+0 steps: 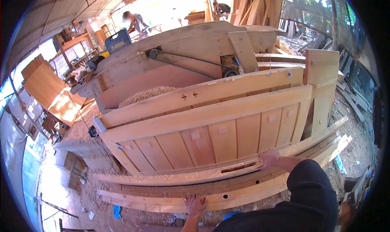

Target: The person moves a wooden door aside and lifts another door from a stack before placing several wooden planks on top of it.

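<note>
My left hand (196, 204) rests on the near edge of a long wooden beam with round holes (243, 191), its fingers slightly apart. Further forward and to the right, my right hand (270, 159) is closed over a second wooden beam (195, 174), beside the long slot cut in it. Its fingertips are partly hidden. Both beams lie side by side, low down. Right behind them stands a large wooden panel (225, 140) with vertical slats and two long rails across its top, leaning back.
Behind the panel is a wooden machine body with a drive belt (187, 63) and a heap of shavings (148, 94). A blue case (118, 41) sits on it at left. Blue scrap (117, 211) lies on the littered ground. People work in the background.
</note>
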`<state>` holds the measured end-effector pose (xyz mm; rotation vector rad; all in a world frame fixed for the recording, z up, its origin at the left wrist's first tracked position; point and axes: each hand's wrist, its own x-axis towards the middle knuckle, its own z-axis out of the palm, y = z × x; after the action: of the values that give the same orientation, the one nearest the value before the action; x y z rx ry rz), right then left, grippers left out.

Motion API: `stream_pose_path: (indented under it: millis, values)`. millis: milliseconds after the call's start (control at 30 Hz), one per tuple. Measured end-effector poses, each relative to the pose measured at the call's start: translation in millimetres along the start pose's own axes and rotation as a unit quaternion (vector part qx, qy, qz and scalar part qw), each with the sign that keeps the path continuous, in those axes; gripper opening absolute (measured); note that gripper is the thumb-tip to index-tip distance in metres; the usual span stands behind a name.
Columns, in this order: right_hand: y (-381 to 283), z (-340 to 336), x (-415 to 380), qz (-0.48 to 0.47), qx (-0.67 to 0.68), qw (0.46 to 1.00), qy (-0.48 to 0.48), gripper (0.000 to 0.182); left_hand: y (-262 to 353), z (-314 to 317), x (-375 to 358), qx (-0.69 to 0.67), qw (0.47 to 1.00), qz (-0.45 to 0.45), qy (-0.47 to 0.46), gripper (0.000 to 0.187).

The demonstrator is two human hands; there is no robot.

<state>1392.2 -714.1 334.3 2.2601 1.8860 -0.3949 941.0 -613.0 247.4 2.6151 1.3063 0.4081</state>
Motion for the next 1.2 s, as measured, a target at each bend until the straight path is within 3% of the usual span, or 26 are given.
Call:
stream_pose_path:
  millis: [267, 467, 567, 767, 900, 1200]
  values:
    - [-5.8, -7.5, -4.4, -0.012, -0.007, 1.0, 0.009, 0.078, -0.3, -0.2, 0.5, 0.005, 0.999, -0.016, -0.041, 0.054]
    - [-4.4, -10.6, -6.2, -0.027, 0.002, 1.0, 0.005, 0.082, -7.7, 14.2, -2.8, -0.002, 1.0, 0.001, 0.009, 0.056]
    - [-7.0, -15.4, -8.4, -0.029, 0.005, 1.0, 0.01, 0.081, -5.3, 6.9, -1.0, 0.018, 0.999, -0.016, -0.047, 0.056]
    - [-9.7, -15.9, -6.6, -0.021, -0.015, 1.0, -0.002, 0.081, -13.4, 25.9, -6.0, -0.011, 1.0, -0.02, -0.019, 0.055]
    - [-9.7, -22.5, -12.5, -0.059, -0.005, 0.998, 0.024, 0.08, -10.9, 18.7, -4.4, -0.005, 0.999, -0.02, -0.032, 0.055]
    - [-5.9, -15.4, -8.2, -0.051, 0.024, 0.998, 0.007, 0.078, 7.0, -10.8, 0.2, -0.026, 0.997, -0.038, -0.067, 0.051]
